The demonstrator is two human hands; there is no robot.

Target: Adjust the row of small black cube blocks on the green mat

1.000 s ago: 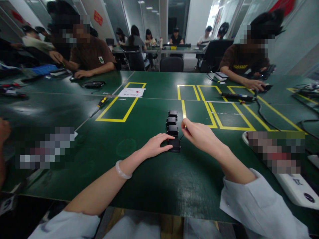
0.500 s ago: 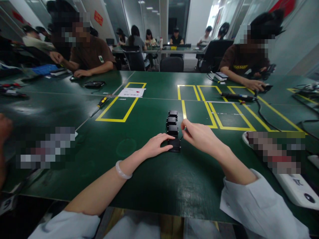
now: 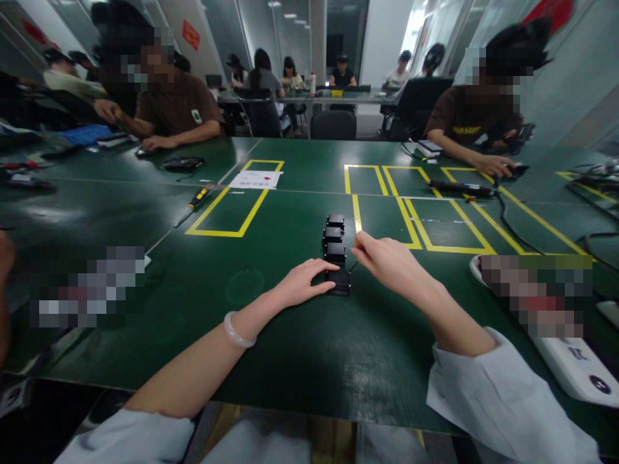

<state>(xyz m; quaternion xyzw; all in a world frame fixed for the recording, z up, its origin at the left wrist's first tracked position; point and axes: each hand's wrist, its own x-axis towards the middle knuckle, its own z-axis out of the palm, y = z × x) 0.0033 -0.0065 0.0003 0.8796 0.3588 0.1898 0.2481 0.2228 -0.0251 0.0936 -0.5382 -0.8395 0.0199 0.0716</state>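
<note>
Several small black box-shaped parts stand in a row on the green table, running away from me. My left hand (image 3: 309,281) holds the nearest black block (image 3: 340,280), with thumb and fingers at its left side and far edge. To the right of it, my right hand (image 3: 384,261) is closed in a pinch on a thin dark rod-like tool (image 3: 354,265). The tool slants down toward the block's right side, where small bright screw-like points show. Most of the tool is hidden in my fingers. The other black blocks (image 3: 334,251) sit just beyond the held one.
Yellow tape outlines (image 3: 215,233) mark the green table (image 3: 290,367). A yellow-and-black screwdriver (image 3: 197,198) and a paper sheet (image 3: 256,179) lie ahead on the left. White-edged devices with blurred screens lie at both sides, including a white one (image 3: 575,367). Co-workers sit across the table.
My right hand has turned slightly, and more of the thin tool shows. My left hand and the blocks stay put.
</note>
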